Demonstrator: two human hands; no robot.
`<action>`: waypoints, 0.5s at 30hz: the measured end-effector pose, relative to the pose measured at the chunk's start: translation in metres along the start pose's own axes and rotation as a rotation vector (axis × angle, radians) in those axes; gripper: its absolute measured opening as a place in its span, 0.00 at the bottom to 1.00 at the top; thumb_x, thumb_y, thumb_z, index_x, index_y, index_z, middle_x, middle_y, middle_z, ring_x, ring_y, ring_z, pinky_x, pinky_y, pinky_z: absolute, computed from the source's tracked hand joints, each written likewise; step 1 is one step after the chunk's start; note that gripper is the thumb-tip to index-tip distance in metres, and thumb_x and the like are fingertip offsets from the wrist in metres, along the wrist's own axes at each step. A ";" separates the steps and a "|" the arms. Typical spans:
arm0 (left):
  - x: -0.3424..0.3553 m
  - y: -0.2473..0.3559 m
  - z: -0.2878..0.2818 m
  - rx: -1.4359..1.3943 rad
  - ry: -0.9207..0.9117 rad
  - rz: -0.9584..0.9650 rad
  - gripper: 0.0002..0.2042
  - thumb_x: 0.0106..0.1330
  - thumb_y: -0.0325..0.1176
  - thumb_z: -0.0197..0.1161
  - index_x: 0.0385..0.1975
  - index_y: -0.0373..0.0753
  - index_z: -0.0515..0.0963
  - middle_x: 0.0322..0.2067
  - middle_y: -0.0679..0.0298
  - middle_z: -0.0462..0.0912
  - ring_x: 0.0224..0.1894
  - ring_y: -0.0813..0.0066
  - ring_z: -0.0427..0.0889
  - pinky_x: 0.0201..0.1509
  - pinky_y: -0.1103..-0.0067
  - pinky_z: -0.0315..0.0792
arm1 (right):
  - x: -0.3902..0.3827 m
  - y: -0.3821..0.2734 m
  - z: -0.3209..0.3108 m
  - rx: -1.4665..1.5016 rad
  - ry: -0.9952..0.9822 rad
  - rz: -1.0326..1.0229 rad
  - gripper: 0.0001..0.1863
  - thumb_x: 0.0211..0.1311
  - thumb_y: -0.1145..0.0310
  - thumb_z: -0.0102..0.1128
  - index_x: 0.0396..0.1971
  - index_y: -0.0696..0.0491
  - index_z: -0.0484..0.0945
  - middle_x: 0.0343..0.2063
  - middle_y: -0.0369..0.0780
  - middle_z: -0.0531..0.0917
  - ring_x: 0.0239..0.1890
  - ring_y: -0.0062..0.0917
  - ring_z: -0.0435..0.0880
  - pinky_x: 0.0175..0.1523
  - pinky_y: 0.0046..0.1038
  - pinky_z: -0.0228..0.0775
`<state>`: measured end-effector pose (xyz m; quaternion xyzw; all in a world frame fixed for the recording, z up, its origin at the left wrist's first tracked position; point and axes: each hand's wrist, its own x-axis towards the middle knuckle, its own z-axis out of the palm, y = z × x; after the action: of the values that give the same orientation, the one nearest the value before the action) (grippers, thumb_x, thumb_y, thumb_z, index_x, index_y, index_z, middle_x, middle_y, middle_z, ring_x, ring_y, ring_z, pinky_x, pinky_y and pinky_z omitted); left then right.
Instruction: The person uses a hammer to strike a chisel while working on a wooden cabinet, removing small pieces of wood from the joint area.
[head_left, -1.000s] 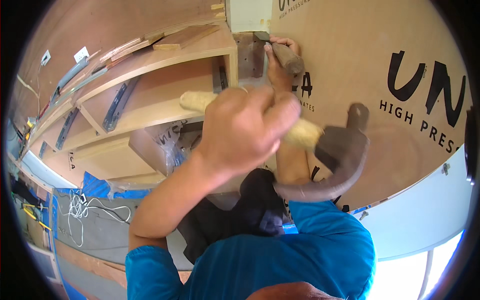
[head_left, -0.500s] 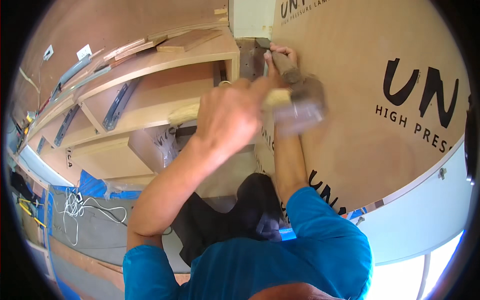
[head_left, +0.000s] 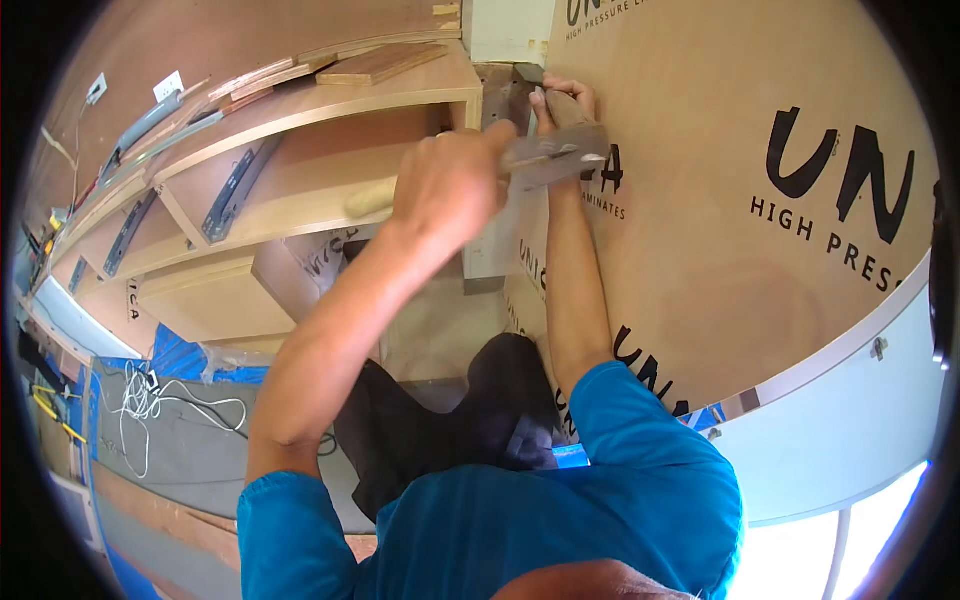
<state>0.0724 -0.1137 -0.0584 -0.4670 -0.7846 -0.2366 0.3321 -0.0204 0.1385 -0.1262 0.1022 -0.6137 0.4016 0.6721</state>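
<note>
My left hand [head_left: 450,185] is closed around the pale wooden handle of a hammer [head_left: 370,199]. Its metal head, smeared by motion, is just below the butt of a chisel; I cannot tell whether the two touch. Farther off, my right hand [head_left: 575,95] grips that chisel [head_left: 566,110] by its thick wooden handle. The flat grey blade points away and left, to the brown corner strip [head_left: 500,105] between the cabinet and the tall panel on the right. Exactly where the blade's edge meets the surface is too small to tell.
An open wooden cabinet frame [head_left: 330,225] with metal drawer slides [head_left: 230,195] stands left. Loose wood strips [head_left: 385,63] lie on top. A large printed brown panel [head_left: 700,250] rises close along my right arm. A white cable [head_left: 145,395] lies coiled on the grey floor at left.
The hammer head has swung up and to the left, toward the chisel's butt. My left hand has shifted slightly up with it. The right hand keeps the chisel in nearly the same place.
</note>
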 end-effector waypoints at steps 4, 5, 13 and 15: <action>-0.037 0.021 -0.029 -0.242 0.057 0.173 0.20 0.52 0.41 0.76 0.43 0.44 0.80 0.34 0.56 0.84 0.35 0.46 0.86 0.37 0.57 0.78 | 0.002 -0.031 0.016 -0.075 -0.042 0.065 0.14 0.61 0.78 0.73 0.44 0.56 0.79 0.48 0.45 0.87 0.54 0.36 0.85 0.65 0.35 0.73; -0.043 0.029 -0.037 -0.264 0.031 0.182 0.20 0.50 0.36 0.76 0.42 0.45 0.78 0.31 0.57 0.82 0.33 0.47 0.85 0.34 0.57 0.78 | 0.001 -0.029 0.008 0.036 0.012 0.065 0.14 0.60 0.78 0.74 0.43 0.56 0.79 0.47 0.45 0.87 0.56 0.36 0.86 0.65 0.35 0.74; -0.117 0.007 -0.059 -0.112 -0.225 0.027 0.20 0.50 0.34 0.75 0.42 0.45 0.75 0.34 0.58 0.78 0.36 0.50 0.82 0.42 0.57 0.77 | -0.007 -0.051 0.004 0.104 -0.058 -0.088 0.16 0.65 0.83 0.71 0.47 0.57 0.75 0.52 0.46 0.86 0.61 0.34 0.85 0.67 0.34 0.77; -0.122 0.005 -0.057 -0.087 -0.218 0.025 0.20 0.50 0.34 0.75 0.42 0.45 0.75 0.33 0.58 0.78 0.35 0.50 0.83 0.41 0.57 0.77 | -0.005 -0.054 0.006 0.095 -0.039 -0.090 0.15 0.63 0.81 0.73 0.45 0.56 0.77 0.51 0.45 0.87 0.58 0.34 0.86 0.65 0.34 0.77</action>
<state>0.1352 -0.2203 -0.1103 -0.5138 -0.7991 -0.2142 0.2271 0.0113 0.0972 -0.1098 0.1693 -0.6018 0.3977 0.6716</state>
